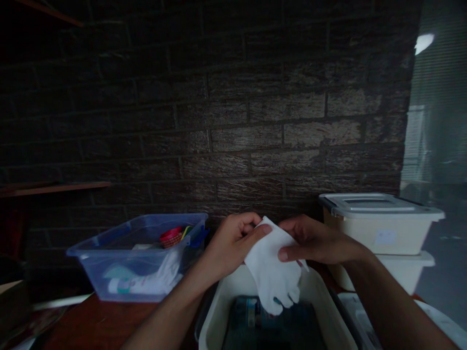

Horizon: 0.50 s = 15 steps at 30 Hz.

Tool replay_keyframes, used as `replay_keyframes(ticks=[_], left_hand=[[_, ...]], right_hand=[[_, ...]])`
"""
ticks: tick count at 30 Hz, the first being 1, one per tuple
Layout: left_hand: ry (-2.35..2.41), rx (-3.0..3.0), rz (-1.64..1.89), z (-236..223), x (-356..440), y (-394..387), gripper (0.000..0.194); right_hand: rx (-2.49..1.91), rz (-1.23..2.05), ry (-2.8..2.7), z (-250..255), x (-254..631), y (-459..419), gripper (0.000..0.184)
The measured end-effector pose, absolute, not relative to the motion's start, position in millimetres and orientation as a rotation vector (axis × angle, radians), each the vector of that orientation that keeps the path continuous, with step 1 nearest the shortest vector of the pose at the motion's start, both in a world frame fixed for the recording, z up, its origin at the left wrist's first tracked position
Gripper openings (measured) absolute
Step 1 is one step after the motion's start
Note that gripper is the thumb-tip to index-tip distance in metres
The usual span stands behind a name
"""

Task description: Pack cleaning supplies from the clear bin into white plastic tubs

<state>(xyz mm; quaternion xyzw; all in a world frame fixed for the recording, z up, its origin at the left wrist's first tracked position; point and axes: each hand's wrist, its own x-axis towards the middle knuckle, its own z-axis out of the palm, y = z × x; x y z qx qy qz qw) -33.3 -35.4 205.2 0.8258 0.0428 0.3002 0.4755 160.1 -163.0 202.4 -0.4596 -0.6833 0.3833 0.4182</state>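
A white toe sock hangs between my hands, its short rounded toe lobes pointing down. My left hand pinches the sock's upper left edge, thumb on the near face. On the other side, my right hand grips the right edge with its thumb laid over the cloth and its fingers behind. Below the sock stands a cream plastic bin, with a dark folded item inside that carries a small light label. The lobes overlap the view of the bin's contents.
At left, a translucent blue bin holds a red woven cup, a white tube and crumpled white material. Two stacked lidded cream boxes stand at right. Behind is a dark brick wall; a wooden shelf juts from the left.
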Motion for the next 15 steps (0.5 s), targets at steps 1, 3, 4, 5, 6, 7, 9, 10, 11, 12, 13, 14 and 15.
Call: replay_keyframes(ticks=[1, 3, 4, 5, 6, 7, 9, 10, 11, 12, 13, 14, 15], left_hand=[[0.102, 2.026, 0.748, 206, -34, -36, 0.032], [0.103, 2.033, 0.782, 208, -35, -37, 0.033], [0.105, 2.029, 0.802, 209, -36, -37, 0.033], [0.107, 2.021, 0.827, 210, -37, -37, 0.033], [0.11, 2.011, 0.857, 210, -37, -37, 0.033], [0.114, 1.999, 0.89, 211, -38, -36, 0.033], [0.123, 1.972, 0.958, 213, -38, -33, 0.033], [0.127, 1.961, 0.988, 213, -38, -31, 0.033], [0.131, 1.952, 1.012, 214, -38, -29, 0.033], [0.136, 1.944, 1.03, 214, -38, -27, 0.033], [0.141, 1.938, 1.042, 214, -39, -26, 0.033], [0.146, 1.934, 1.05, 215, -39, -24, 0.033], [0.151, 1.93, 1.056, 215, -39, -23, 0.033]], right_hand=[[-1.18, 0.985, -1.735, 203, 158, -163, 0.037], [-1.266, 0.998, -1.755, 203, 158, -164, 0.034], [-1.309, 0.996, -1.752, 202, 159, -165, 0.034], [-1.345, 0.992, -1.747, 201, 161, -166, 0.034], [-1.37, 0.988, -1.744, 200, 163, -166, 0.035], [-1.384, 0.978, -1.747, 199, 165, -166, 0.037], [-1.384, 0.95, -1.771, 197, 170, -166, 0.038], [-1.37, 0.939, -1.782, 196, 171, -166, 0.037], [-1.352, 0.937, -1.785, 196, 172, -166, 0.037], [-1.336, 0.94, -1.782, 196, 172, -166, 0.036], [-1.326, 0.949, -1.775, 197, 172, -166, 0.036], [-1.32, 0.957, -1.768, 197, 172, -166, 0.035], [-1.321, 0.96, -1.766, 198, 171, -166, 0.035]])
